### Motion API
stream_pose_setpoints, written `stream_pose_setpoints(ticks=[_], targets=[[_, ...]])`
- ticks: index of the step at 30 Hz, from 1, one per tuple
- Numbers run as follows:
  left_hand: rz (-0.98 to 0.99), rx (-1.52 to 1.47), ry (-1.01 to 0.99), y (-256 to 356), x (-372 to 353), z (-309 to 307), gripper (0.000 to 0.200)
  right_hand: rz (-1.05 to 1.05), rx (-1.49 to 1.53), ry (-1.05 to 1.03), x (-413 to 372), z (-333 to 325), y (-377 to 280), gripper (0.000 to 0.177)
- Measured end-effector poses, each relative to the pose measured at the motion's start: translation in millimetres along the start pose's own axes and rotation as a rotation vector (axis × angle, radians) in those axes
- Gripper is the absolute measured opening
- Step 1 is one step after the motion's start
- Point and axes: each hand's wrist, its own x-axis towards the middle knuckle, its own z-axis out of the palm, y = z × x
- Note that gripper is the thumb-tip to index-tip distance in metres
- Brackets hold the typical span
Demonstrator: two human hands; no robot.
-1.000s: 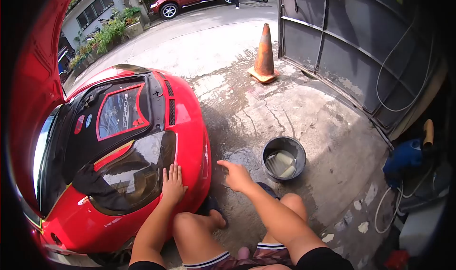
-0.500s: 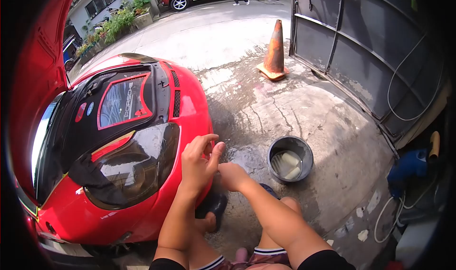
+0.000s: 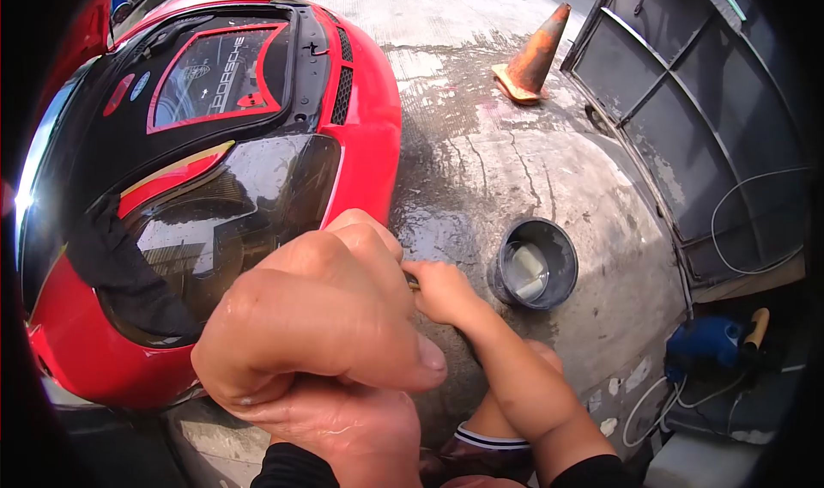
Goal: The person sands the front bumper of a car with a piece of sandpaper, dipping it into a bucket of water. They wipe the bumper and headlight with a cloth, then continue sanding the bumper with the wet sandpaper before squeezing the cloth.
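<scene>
My left hand (image 3: pixel 318 325) is raised close to the camera, its fingers curled into a fist with the thumb across them, and it hides part of the car's rear. My right hand (image 3: pixel 439 290) is lower, just right of the left hand's knuckles, fingers curled. A small brownish tip shows between the two hands; I cannot tell what it is. Behind them is the rear of a red car (image 3: pixel 369 136) with a glossy, wet black panel (image 3: pixel 249 205) and an open engine bay (image 3: pixel 215 67). A black cloth (image 3: pixel 112 265) lies on the car's left side.
A grey bucket (image 3: pixel 560 265) with water and a pale sponge stands on wet concrete to the right of my right hand. An orange cone (image 3: pixel 534 59) stands further back by a dark metal gate (image 3: pixel 687 136). A blue machine (image 3: pixel 704 344) with hoses sits at lower right.
My left hand left the car's black panel, met my right hand and rose close to the camera as a fist. The view tilted down and forward.
</scene>
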Motion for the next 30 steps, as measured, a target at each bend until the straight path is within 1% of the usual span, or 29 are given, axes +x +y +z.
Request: stream_pose_setpoints(ticks=[4, 7, 10, 14, 17, 24, 26, 30], targets=[[0.047, -0.002, 0.050, 2, 6, -16, 0.060, -0.069, 0.079, 0.069, 6, 15, 0, 0.055], [0.095, -0.029, 0.096, 0, 11, -27, 0.058, -0.070, 0.074, 0.031, 1, 15, -8, 0.057], [0.153, -0.066, 0.131, -1, 13, -39, 0.056, -0.115, 0.005, 0.055, -2, 24, -5, 0.055], [0.208, -0.116, 0.177, -1, 15, -51, 0.053, -0.103, 0.027, 0.061, -8, 25, -4, 0.053], [0.214, -0.108, 0.202, 1, 13, -55, 0.052, -0.076, 0.012, 0.025, -9, 19, -7, 0.052], [0.218, -0.084, 0.238, 2, 11, -65, 0.048, -0.100, -0.037, -0.006, -1, 27, -5, 0.052], [0.236, -0.165, 0.207, -1, 15, -78, 0.063, -0.096, -0.044, -0.025, -1, 29, -8, 0.053], [0.232, -0.143, 0.208, -2, 15, -79, 0.060, -0.098, -0.054, -0.047, 1, 32, -11, 0.053]])
